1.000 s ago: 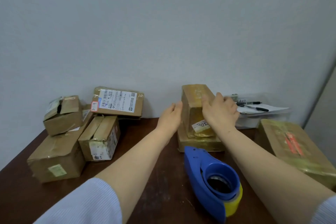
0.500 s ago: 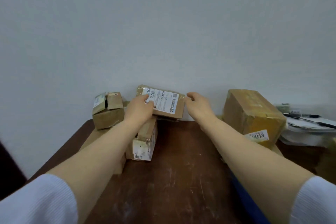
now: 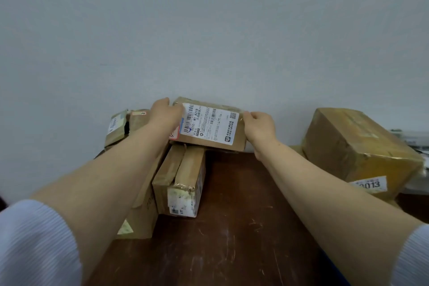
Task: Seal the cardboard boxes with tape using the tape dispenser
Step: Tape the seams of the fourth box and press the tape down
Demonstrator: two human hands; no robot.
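labelled box (image 3: 209,126): flat cardboard parcel with a white shipping label on its face, barcodes and a QR code. Tilted with the label face toward the camera, at the back of the counter close to the wall.
left grip (image 3: 166,114): closed round the parcel's left end. The thumb lies on the front by the label's left edge and the fingers go over the top corner, out of sight behind.
right grip (image 3: 260,126): closed on the parcel's right end, fingers curled at the label's top right corner.
box vs grips: the parcel sits directly between the two grips, touching both, one on each short end.
narrow box (image 3: 181,179): long carton lying on the counter. Its far end is right under the parcel's lower edge; cannot tell if they touch.
large box (image 3: 141,213): just left of the narrow box, mostly hidden by the left forearm.
small boxes (image 3: 116,127): behind the left grip, by the wall, one with a label.
taped box (image 3: 357,146): yellowish tape over it, a tag reading "0013". It is well right of the right grip, with the grip not touching it.
counter (image 3: 232,227): dark brown wood, scuffed.
sleeves (image 3: 34,244): pale ribbed fabric, pushed up on both forearms.
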